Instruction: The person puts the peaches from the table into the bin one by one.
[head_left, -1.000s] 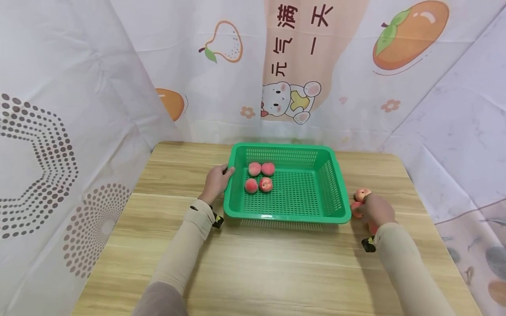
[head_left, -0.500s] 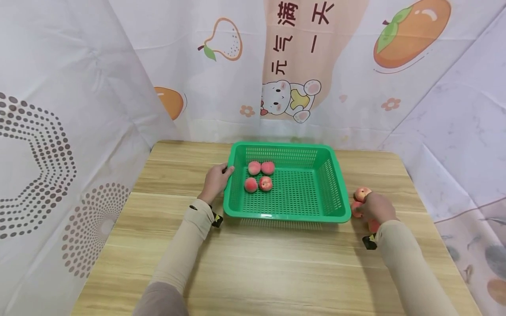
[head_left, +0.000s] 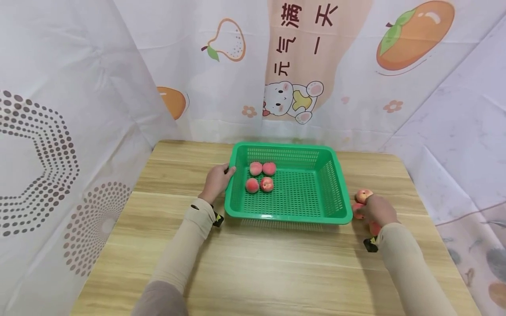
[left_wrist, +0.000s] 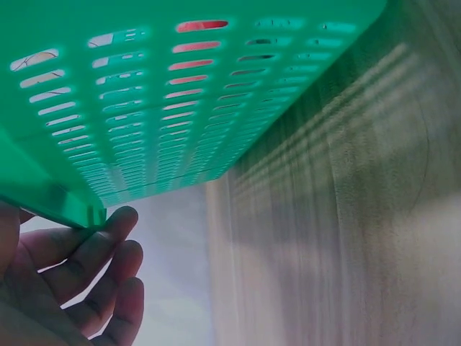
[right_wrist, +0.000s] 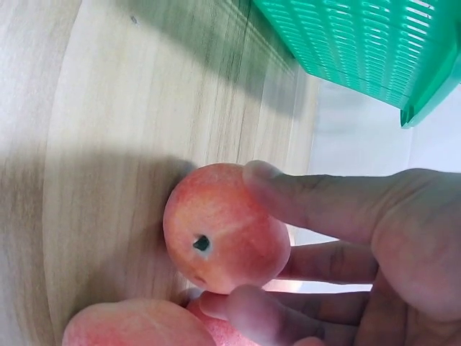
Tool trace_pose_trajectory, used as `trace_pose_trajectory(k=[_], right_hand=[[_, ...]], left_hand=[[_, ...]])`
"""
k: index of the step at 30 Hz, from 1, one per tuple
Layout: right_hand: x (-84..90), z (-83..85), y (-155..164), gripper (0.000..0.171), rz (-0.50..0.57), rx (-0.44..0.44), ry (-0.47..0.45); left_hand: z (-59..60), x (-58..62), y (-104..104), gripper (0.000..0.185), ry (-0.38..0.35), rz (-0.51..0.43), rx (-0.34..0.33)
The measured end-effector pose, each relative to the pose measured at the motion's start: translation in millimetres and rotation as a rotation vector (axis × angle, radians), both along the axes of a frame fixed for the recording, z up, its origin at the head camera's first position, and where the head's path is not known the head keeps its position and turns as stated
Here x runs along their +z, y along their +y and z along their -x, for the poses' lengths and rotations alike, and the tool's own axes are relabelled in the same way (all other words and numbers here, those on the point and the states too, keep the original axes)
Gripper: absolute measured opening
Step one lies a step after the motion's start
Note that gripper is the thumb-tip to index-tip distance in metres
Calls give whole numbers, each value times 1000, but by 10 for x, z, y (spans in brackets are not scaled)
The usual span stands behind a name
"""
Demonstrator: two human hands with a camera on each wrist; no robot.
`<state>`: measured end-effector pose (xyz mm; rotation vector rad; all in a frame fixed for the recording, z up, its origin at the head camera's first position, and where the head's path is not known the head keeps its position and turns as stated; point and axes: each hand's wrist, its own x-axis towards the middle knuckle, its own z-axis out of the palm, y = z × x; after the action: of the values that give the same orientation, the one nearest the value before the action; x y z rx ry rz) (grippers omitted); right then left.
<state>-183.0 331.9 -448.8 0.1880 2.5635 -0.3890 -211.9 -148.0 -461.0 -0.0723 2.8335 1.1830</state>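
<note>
My left hand (head_left: 217,181) grips the left rim of a green plastic basket (head_left: 344,186), with the thumb over the rim in the head view. In the left wrist view, the curled fingers (left_wrist: 119,270) lie under that rim, beside the slotted wall. Beyond the basket's right side, my right hand (head_left: 380,210) holds a peach (right_wrist: 227,227) between thumb and fingers, close over the table. Two more peaches lie right by this hand: one (right_wrist: 137,324) in front, another (right_wrist: 223,331) partly hidden behind the fingers. A peach (head_left: 363,195) also shows just past the fingertips in the head view.
Inside the basket, several peaches (head_left: 267,184) sit grouped toward the left end. The basket stands near the back edge of a wood-grain table (head_left: 269,267). A printed curtain (head_left: 221,87) hangs behind, and white cloth (head_left: 458,131) closes off the sides.
</note>
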Motion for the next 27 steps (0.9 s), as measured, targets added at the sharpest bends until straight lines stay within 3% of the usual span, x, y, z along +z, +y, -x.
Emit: trace_pose_trajectory(k=[5,11,18,27], right_hand=[[-10,-35,80,41,21,-14,-5],[-14,-60,101,59,54,13,18],[-39,-69,73,65,36,5,22],[-31,-89,73,65,30,-25,153]], left_hand=[[-5,-25,51,50,-13,-17,5],[-8,-49,52,47,26,-32,27],[-26,-62,26,46,35,-30,22],[-29,-56,45,49,58,9,39]])
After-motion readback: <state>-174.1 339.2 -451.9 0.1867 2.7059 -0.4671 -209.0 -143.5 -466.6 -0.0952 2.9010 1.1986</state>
